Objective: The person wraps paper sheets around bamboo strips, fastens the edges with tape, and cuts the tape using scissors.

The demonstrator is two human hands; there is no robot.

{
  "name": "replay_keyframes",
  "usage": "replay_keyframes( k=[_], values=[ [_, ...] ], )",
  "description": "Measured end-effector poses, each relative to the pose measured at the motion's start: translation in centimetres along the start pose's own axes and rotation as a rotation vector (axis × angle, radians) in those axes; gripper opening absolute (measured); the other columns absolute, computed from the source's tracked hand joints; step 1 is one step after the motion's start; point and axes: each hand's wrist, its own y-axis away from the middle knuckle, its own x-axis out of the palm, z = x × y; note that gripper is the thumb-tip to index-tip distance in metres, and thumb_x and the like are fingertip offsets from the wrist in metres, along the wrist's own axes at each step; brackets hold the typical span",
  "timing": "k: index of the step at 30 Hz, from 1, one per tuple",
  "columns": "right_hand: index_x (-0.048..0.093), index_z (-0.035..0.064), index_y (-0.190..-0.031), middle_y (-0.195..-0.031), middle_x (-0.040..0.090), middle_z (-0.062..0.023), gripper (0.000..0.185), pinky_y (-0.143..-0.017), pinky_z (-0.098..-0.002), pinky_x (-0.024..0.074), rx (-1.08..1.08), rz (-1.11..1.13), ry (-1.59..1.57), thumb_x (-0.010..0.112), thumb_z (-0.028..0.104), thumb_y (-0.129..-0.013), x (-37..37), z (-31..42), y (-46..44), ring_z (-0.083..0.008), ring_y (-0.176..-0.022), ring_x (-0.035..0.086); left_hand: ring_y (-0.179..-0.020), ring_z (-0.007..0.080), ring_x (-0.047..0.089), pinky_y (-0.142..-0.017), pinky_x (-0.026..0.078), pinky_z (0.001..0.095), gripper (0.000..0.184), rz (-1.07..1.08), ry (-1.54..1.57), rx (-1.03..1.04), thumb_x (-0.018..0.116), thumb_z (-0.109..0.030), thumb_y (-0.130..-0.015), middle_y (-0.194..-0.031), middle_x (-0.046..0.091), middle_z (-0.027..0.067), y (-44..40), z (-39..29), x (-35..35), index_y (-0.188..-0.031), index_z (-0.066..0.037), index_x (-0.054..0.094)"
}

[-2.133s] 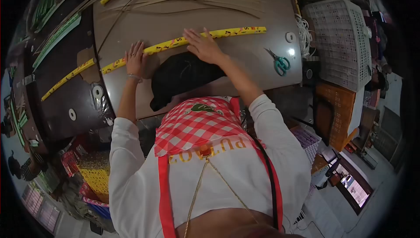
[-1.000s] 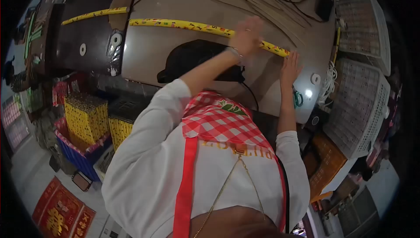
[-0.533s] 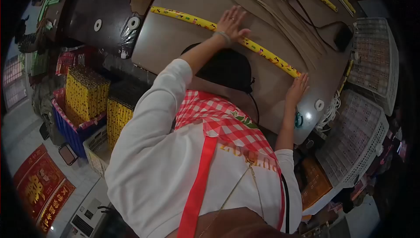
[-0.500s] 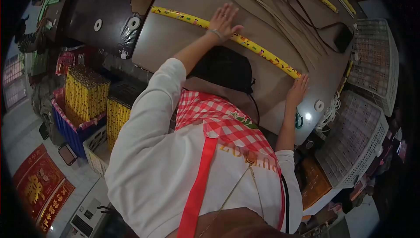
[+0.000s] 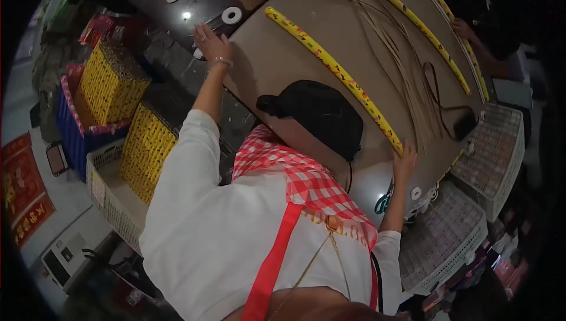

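Observation:
A long yellow patterned tube (image 5: 336,70) lies diagonally on the brown table (image 5: 295,64). My right hand (image 5: 404,161) is at its lower right end, touching it with extended fingers. My left hand (image 5: 212,45) is away from the tube, by the table's left edge, fingers stretched out and holding nothing. Between my hands sits a black cloth bag (image 5: 321,114). Green-handled scissors (image 5: 383,203) lie just left of my right wrist.
More yellow tubes (image 5: 413,17) and thin tan strips (image 5: 407,79) lie beyond. White rolls (image 5: 232,15) rest on the dark table. White baskets (image 5: 492,156) stand at right; a blue crate (image 5: 73,135) holds yellow bundles at left. Another person's hand (image 5: 466,30) shows at upper right.
My left hand has left the tube and moved left to the table's edge. My right hand stays at the tube's end. The view has turned, showing more of the tubes at upper right.

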Motion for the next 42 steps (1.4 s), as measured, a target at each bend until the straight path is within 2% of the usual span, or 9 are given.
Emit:
replay_keyframes(
  k=[6,8,10,19,20,24,33,34,42],
  values=[
    [0.051,0.0056,-0.098,-0.092,0.052,-0.0121,0.031,-0.074,-0.0386,0.0409,-0.028,0.134,-0.434,0.066,0.016,-0.072,-1.8,0.9,-0.8,-0.0302,-0.088,0.051,-0.124,0.0374,0.022,-0.101,0.021,0.043,0.063,0.157,0.082,-0.287,0.059,-0.016,-0.072,-0.135,0.023,0.0202,18.2,11.1,-3.8,-0.126,-0.001,0.032],
    [0.051,0.0039,-0.098,-0.093,0.052,-0.013,0.031,-0.075,-0.0372,0.0413,-0.067,0.011,-0.367,0.065,0.014,-0.073,-2.6,2.0,-0.3,-0.031,-0.087,0.051,-0.124,0.0327,0.025,-0.101,0.023,0.042,0.062,0.573,-0.016,-0.486,0.062,-0.02,-0.07,-0.134,0.027,0.016,26.4,15.6,-3.1,-0.124,-0.003,0.037],
    [0.051,0.0035,-0.098,-0.094,0.052,-0.0133,0.03,-0.075,-0.0367,0.0416,-0.045,-0.044,-0.352,0.064,0.013,-0.073,-4.4,5.8,-0.4,-0.0308,-0.088,0.051,-0.104,0.0347,0.048,-0.086,0.04,0.0392,0.055,1.42,0.081,-0.308,0.057,-0.037,-0.073,-0.109,0.052,0.0211,34.5,22.4,-0.4,-0.114,-0.002,0.049],
    [0.052,-0.0013,-0.103,-0.098,0.053,-0.0145,0.04,-0.076,-0.0344,0.0417,-0.132,-0.114,-0.294,0.059,0.031,-0.08,-2.9,27.9,-22.0,-0.0297,-0.089,0.052,-0.092,0.0339,0.056,-0.076,0.045,0.0417,0.052,1.634,0.411,-0.491,0.053,-0.042,-0.075,-0.1,0.056,0.0208,38.7,30.5,8.9,-0.11,-0.004,0.052],
    [0.052,-0.0019,-0.103,-0.098,0.054,-0.0158,0.043,-0.076,-0.0347,0.0419,-0.157,-0.109,-0.301,0.059,0.034,-0.079,-2.1,31.0,-25.8,-0.0298,-0.089,0.052,-0.092,0.0334,0.056,-0.078,0.045,0.0394,0.05,1.146,0.547,-0.73,0.048,-0.043,-0.081,-0.104,0.056,0.0209,31.5,28.0,3.4,-0.109,-0.002,0.052],
    [0.053,-0.0036,-0.104,-0.097,0.058,-0.0176,0.05,-0.073,-0.0384,0.0436,-0.351,0.045,-0.227,0.06,0.038,-0.078,0.9,44.5,-38.3,-0.0304,-0.084,0.056,-0.094,0.032,0.054,-0.075,0.044,0.0401,0.037,0.619,0.656,-1.006,0.047,-0.032,-0.084,-0.104,0.055,0.0186,20.2,28.1,2.4,-0.106,-0.002,0.053],
    [0.049,0.0015,-0.102,-0.086,0.053,-0.0055,0.037,-0.058,-0.025,0.044,-0.43,0.101,-0.557,0.063,0.027,-0.079,9.9,50.1,-44.6,-0.0123,-0.071,0.052,-0.089,0.0348,0.055,-0.076,0.044,0.0404,0.025,0.332,0.523,-1.003,0.052,-0.018,-0.081,-0.096,0.058,0.0185,19.4,30.2,3.3,-0.1,-0.004,0.057],
    [0.049,0.0023,-0.109,-0.11,0.048,-0.0131,0.044,-0.08,-0.0365,0.0407,-0.278,0.178,-0.497,0.058,0.035,-0.081,8.5,50.6,-43.3,-0.0264,-0.097,0.048,-0.09,0.0342,0.054,-0.077,0.044,0.0395,0.025,0.324,0.495,-0.974,0.051,-0.016,-0.082,-0.096,0.058,0.0184,18.9,29.8,3.3,-0.102,-0.003,0.056],
    [0.048,0.0001,-0.104,-0.098,0.047,-0.0106,0.028,-0.076,-0.0295,0.0394,-0.509,-0.114,-0.579,0.056,0.018,-0.084,-1.7,46.6,-30.2,-0.0223,-0.089,0.049,-0.1,0.0279,0.052,-0.084,0.042,0.034,0.035,-0.074,0.807,-0.53,0.059,-0.016,-0.08,-0.109,0.053,0.0138,-3.4,21.0,-4.8,-0.112,-0.003,0.05]
  ],
)
